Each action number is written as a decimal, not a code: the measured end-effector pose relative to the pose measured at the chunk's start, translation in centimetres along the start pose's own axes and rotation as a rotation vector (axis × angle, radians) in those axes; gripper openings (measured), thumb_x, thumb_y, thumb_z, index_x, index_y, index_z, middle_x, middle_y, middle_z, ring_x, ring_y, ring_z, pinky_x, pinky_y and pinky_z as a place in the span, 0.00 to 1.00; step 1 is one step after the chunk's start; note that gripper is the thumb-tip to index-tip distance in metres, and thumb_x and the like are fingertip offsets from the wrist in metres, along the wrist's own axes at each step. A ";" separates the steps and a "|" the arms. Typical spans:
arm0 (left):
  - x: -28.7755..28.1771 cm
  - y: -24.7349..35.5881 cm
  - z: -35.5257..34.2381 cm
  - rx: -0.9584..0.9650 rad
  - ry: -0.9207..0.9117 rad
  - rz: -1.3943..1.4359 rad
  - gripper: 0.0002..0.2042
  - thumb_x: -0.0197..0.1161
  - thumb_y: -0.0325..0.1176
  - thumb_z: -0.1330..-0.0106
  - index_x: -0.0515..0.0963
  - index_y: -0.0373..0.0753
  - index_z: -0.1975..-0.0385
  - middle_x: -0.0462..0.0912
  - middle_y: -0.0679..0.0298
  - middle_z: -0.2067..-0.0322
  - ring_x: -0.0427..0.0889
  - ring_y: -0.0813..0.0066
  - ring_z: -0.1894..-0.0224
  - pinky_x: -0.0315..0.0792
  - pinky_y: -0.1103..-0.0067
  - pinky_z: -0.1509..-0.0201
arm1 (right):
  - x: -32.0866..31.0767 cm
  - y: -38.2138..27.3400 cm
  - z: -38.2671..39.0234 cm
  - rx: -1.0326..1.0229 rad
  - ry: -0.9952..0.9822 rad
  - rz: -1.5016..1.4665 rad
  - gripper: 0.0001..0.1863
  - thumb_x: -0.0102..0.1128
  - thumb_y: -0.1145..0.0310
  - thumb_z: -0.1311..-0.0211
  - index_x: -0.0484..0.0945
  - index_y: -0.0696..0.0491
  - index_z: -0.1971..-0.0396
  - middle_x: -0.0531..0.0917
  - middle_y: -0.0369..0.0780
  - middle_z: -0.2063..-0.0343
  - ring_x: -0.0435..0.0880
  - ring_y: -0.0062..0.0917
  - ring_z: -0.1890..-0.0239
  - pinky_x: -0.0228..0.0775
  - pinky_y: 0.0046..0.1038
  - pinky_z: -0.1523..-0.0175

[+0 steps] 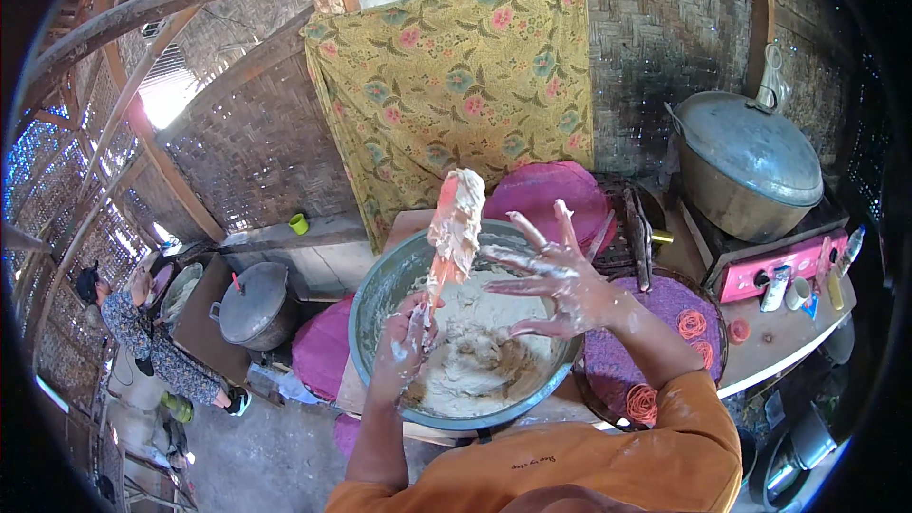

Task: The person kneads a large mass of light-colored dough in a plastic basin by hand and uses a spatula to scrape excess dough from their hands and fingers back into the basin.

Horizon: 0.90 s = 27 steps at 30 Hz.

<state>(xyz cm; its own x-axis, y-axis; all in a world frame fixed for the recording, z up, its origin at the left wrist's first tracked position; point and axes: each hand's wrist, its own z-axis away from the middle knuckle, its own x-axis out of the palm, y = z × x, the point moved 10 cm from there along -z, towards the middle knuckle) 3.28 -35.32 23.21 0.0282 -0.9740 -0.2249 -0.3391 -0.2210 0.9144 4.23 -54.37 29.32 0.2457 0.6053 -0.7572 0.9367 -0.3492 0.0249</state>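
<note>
Upright in my left hand (407, 340) is an orange spatula (446, 252), its blade thickly coated with pale, sticky dough. The fingers of that hand wrap round its handle above the left part of a large grey-blue basin (361, 309). Inside the basin lies a mass of wet, whitish dough (475, 361), rough and darker in the middle. My right hand (565, 290) hovers over the basin's right side with its fingers spread and nothing in them. Dough smears cover both hands.
Right of the basin, a purple-covered round tray (617, 347) carries several coiled orange strands (642, 403). Behind it stands a big lidded pot (750, 166) on a pink-fronted stove (784, 264). Another lidded pot (256, 304) is at left, beyond which a person (157, 332) stands.
</note>
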 end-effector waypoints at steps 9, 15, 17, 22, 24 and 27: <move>-1.5 -1.2 1.0 0.148 0.015 -0.479 0.12 0.50 0.32 0.29 0.76 0.33 0.54 0.79 0.57 0.76 0.75 0.72 0.77 0.69 0.75 0.71 | 2.9 -0.1 0.2 -0.029 -0.169 -0.015 0.27 0.64 0.40 0.49 0.83 0.42 0.53 0.72 0.36 0.38 0.52 0.44 0.28 0.21 0.62 0.29; -1.9 -2.2 1.4 0.207 -0.034 -0.706 0.12 0.51 0.30 0.30 0.76 0.32 0.53 0.81 0.54 0.65 0.78 0.66 0.73 0.71 0.74 0.65 | 5.8 0.1 1.3 0.072 -0.564 -0.189 0.28 0.66 0.40 0.51 0.84 0.41 0.53 0.72 0.37 0.38 0.52 0.45 0.28 0.23 0.61 0.29; -1.1 -1.0 0.6 0.078 -0.106 -0.631 0.12 0.51 0.31 0.30 0.76 0.32 0.54 0.81 0.55 0.64 0.78 0.67 0.72 0.71 0.75 0.65 | 6.7 0.1 1.9 0.101 -0.673 -0.233 0.28 0.67 0.40 0.52 0.84 0.41 0.54 0.72 0.37 0.39 0.51 0.45 0.28 0.23 0.61 0.29; -2.5 -1.5 0.7 -0.014 -0.059 -0.454 0.12 0.51 0.32 0.29 0.77 0.31 0.56 0.82 0.57 0.67 0.78 0.71 0.72 0.71 0.78 0.65 | 5.4 -0.1 1.9 -0.059 -0.405 -0.050 0.29 0.66 0.38 0.53 0.84 0.39 0.54 0.68 0.40 0.35 0.48 0.49 0.28 0.27 0.62 0.29; -3.2 -0.1 0.8 0.027 0.012 -0.366 0.12 0.51 0.32 0.29 0.77 0.31 0.57 0.82 0.58 0.71 0.76 0.74 0.74 0.70 0.78 0.67 | 3.8 0.7 1.6 -0.023 -0.199 0.108 0.27 0.64 0.37 0.52 0.86 0.42 0.59 0.59 0.42 0.31 0.45 0.50 0.27 0.27 0.63 0.30; -4.1 -3.3 1.6 0.051 0.056 -0.547 0.13 0.51 0.33 0.29 0.78 0.31 0.56 0.81 0.56 0.73 0.76 0.74 0.76 0.70 0.76 0.69 | 3.1 0.9 0.6 0.020 -0.158 0.077 0.27 0.65 0.38 0.53 0.86 0.42 0.59 0.55 0.46 0.30 0.41 0.52 0.27 0.27 0.63 0.30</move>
<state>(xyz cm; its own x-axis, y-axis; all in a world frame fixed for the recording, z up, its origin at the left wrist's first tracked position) 2.80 -30.49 20.58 0.2625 -0.7190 -0.6435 -0.3062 -0.6945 0.6510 5.65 -53.24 26.65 0.2728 0.4564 -0.8470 0.9109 -0.4057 0.0748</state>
